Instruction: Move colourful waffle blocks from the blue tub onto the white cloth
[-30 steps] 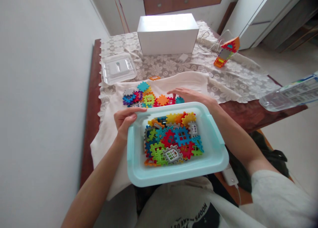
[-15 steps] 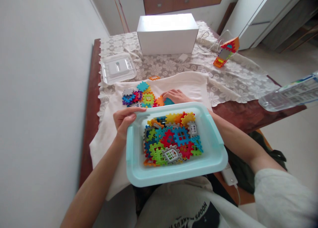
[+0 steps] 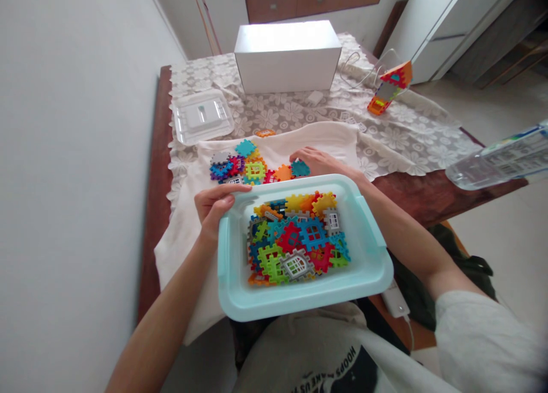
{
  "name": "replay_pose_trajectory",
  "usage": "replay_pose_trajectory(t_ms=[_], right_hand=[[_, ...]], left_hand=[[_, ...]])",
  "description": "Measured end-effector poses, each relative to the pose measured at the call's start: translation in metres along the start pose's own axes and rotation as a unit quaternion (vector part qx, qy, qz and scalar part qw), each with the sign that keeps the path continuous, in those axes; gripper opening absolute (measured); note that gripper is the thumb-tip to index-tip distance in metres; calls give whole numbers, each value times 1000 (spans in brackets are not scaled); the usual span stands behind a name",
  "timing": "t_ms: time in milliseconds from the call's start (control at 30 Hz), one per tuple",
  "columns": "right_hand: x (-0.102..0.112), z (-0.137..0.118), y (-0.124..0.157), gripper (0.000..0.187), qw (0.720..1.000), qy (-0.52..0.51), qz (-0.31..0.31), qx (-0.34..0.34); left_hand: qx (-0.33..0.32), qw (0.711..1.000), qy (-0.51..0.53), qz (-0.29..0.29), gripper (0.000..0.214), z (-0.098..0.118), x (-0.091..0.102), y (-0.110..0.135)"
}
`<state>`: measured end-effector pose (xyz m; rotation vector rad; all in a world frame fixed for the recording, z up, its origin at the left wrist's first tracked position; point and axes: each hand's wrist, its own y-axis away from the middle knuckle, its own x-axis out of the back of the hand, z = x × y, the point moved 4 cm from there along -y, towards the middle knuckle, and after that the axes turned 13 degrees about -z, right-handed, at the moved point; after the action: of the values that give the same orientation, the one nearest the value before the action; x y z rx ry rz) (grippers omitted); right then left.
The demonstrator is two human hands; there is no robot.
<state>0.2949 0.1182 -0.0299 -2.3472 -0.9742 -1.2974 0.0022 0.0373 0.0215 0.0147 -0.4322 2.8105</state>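
Note:
My left hand (image 3: 214, 207) grips the far left corner of a light blue plastic tub (image 3: 370, 279), thumb on top of the rim. The tub is tilted towards me and holds a heap of colourful interlocking plastic tiles (image 3: 291, 239), some with window cut-outs. Beyond its far rim, my right hand (image 3: 317, 160) has its fingers closed at a teal tile (image 3: 300, 168); the rim partly hides the area below. Beside that tile lies an orange tile (image 3: 283, 172). More loose tiles (image 3: 240, 164) are piled on the white cloth (image 3: 323, 139) to the left.
A clear lid (image 3: 203, 117) lies at the table's back left, near a white box (image 3: 287, 67). At the right stand a small tile-built house (image 3: 389, 87) and a plastic bottle (image 3: 496, 156). An orange tile piece (image 3: 265, 133) lies at the cloth's far edge.
My right hand has shifted right and slightly away, and the teal tile has moved with it, apart from the orange tile. My left hand and the tub have stayed nearly still.

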Motion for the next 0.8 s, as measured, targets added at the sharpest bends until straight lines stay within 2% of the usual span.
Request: replay_pose_trajectory(t_ms=[100, 200, 300, 467, 533, 667, 800], right_hand=[[13, -1, 8, 49, 1000, 7, 8, -26], [27, 0, 17, 49, 998, -1, 47, -47], [36, 1, 22, 44, 996, -12, 79, -31], [36, -8, 20, 41, 992, -105, 66, 6], [36, -14, 17, 48, 978, -188, 81, 34], [38, -22, 17, 65, 920, -357, 138, 82], [46, -36, 28, 62, 873, -438, 161, 141]], left_hand=[[-6, 1000, -6, 0, 27, 1, 0, 0], [-3, 1000, -17, 2, 28, 0, 2, 0], [4, 1000, -23, 5, 28, -1, 3, 0], [-1, 1000, -11, -1, 27, -2, 2, 0], [-7, 1000, -7, -2, 27, -1, 1, -1], [-13, 1000, -12, -2, 27, -1, 2, -1], [-11, 1000, -4, -8, 27, -1, 1, 0]])
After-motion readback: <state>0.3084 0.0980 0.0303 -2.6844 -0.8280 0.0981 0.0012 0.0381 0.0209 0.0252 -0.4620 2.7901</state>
